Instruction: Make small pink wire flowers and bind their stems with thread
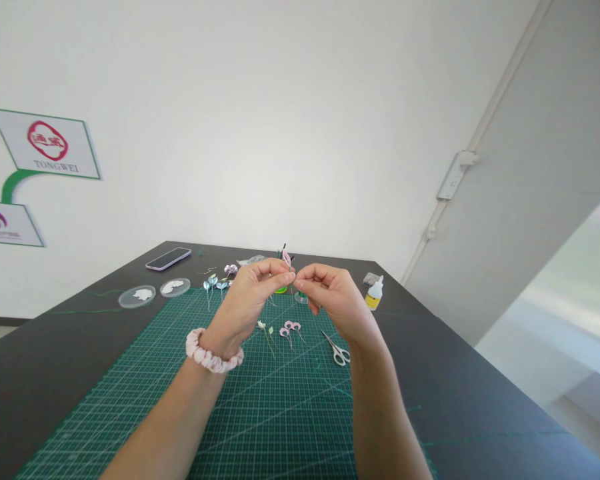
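Both of my hands are raised over the far part of the green cutting mat [280, 407], fingertips almost meeting. My left hand [254, 293], with a pale scrunchie [213, 353] round its wrist, pinches the thin stem of a pink wire petal [287, 257] that points up. Right beside it, my right hand [330, 288] has thumb and forefinger closed at the stem's lower end; what lies between them is too small to tell. Below the hands, pink looped petals [290, 328] on wire stems and a small white flower sprig [263, 326] lie on the mat.
White-handled scissors [338, 353] lie right of the petals. A glue bottle [375, 294] stands far right. Behind my hands is a spool [301, 299]. To the left are blue flowers [222, 285], two clear dishes [137, 297] with white pieces, and a phone [169, 259].
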A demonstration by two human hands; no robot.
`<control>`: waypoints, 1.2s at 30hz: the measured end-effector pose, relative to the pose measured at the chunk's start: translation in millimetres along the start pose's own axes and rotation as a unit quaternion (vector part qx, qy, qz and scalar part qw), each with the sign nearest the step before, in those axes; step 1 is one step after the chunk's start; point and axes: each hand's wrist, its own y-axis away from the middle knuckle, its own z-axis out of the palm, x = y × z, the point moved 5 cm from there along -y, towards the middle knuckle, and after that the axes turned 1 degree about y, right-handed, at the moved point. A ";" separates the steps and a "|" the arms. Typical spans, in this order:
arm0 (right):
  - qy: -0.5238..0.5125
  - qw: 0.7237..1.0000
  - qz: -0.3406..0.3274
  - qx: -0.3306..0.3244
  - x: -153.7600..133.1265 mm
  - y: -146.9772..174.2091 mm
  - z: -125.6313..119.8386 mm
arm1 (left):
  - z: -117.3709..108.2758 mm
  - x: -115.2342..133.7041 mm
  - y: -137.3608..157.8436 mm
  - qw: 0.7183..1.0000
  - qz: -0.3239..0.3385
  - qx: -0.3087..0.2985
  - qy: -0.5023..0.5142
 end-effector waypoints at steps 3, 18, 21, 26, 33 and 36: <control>-0.001 1.000 -0.001 -0.003 -0.1 -0.2 -0.2 | -0.4 -2.1 -1.0 1.000 -0.003 -0.007 0.003; -0.016 1.000 -0.004 -0.005 -0.5 0.5 -0.6 | -1.9 -7.0 -2.0 0.999 -0.014 -0.024 0.022; -0.017 1.000 -0.005 -0.008 -0.3 0.6 -0.7 | -1.7 -6.9 -2.1 0.999 -0.018 -0.026 0.026; -0.018 1.000 -0.010 -0.011 -1.4 0.8 -1.0 | -1.5 -6.4 -2.0 0.999 -0.018 -0.025 0.027; -0.017 1.000 -0.010 -0.006 -1.2 1.6 -1.5 | -2.0 -7.7 -1.9 0.999 -0.017 -0.024 0.028; -0.020 1.000 -0.009 -0.008 -1.3 1.9 -1.4 | -2.0 -8.5 -2.2 0.999 -0.019 -0.021 0.028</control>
